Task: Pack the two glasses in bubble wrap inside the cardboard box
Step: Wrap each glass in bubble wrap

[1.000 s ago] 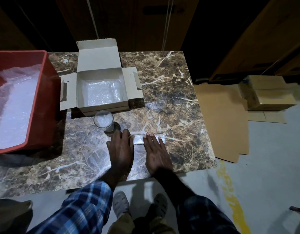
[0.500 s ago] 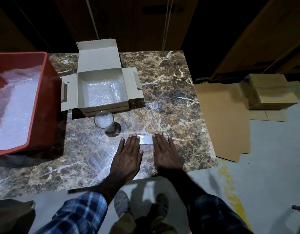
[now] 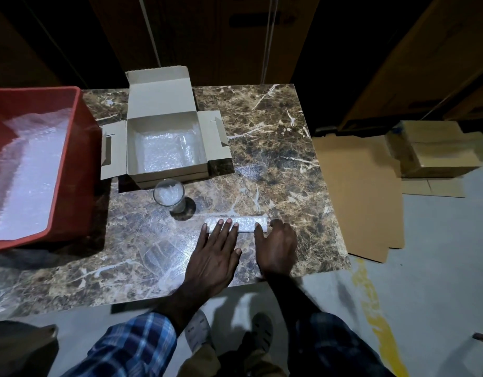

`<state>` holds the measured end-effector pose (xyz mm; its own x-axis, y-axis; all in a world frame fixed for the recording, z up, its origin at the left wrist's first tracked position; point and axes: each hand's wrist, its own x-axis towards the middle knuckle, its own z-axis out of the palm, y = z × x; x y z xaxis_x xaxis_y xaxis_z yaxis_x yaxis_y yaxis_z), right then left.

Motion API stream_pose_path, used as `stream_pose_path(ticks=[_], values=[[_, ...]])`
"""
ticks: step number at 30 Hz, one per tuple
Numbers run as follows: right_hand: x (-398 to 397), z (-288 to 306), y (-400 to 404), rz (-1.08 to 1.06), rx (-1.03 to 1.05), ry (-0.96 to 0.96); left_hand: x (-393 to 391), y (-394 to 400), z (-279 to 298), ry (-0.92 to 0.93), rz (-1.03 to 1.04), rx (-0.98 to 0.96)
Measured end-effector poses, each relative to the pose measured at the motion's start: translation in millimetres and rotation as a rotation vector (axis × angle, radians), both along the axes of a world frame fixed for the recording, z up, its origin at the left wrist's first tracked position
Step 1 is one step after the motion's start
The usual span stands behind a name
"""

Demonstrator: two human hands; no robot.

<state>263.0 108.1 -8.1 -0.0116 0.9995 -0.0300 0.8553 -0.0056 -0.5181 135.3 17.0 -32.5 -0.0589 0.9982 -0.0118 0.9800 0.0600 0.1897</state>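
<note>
Bare marble table (image 3: 275, 159) lies open right of the cardboard box (image 3: 167, 148). An upright glass (image 3: 169, 198) stands just near of the box; the red crate (image 3: 72, 159) blocks the left.

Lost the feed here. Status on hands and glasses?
Left hand and right hand flat on bubble-wrap roll. One glass bare, upright before open cardboard box. Nothing in the way.
</note>
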Motion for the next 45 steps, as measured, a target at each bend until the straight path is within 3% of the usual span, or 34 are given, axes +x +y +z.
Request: stream_pose_path(ticks=[11, 18, 23, 31, 36, 45], values=[[-11, -1, 18, -0.216, -0.293, 0.166, 4, 0, 2, -0.022, 0.035, -0.060], [-20, 12, 9, -0.316, -0.291, 0.435, -1, -6, -3, -0.046, 0.091, -0.047], [-32, 3, -10, -0.213, -0.215, 0.576, 0, -6, -3, -0.075, 0.120, -0.063], [-48, -17, -20, -0.066, -0.088, 0.370, -8, -6, -1, -0.045, 0.046, -0.088], [-54, -15, -18, -0.039, -0.037, 0.307, -16, -7, 3, -0.125, 0.074, -0.028], [-56, -16, -28, 0.329, 0.244, 0.144, -45, -21, -1, -0.133, 0.078, 0.017]])
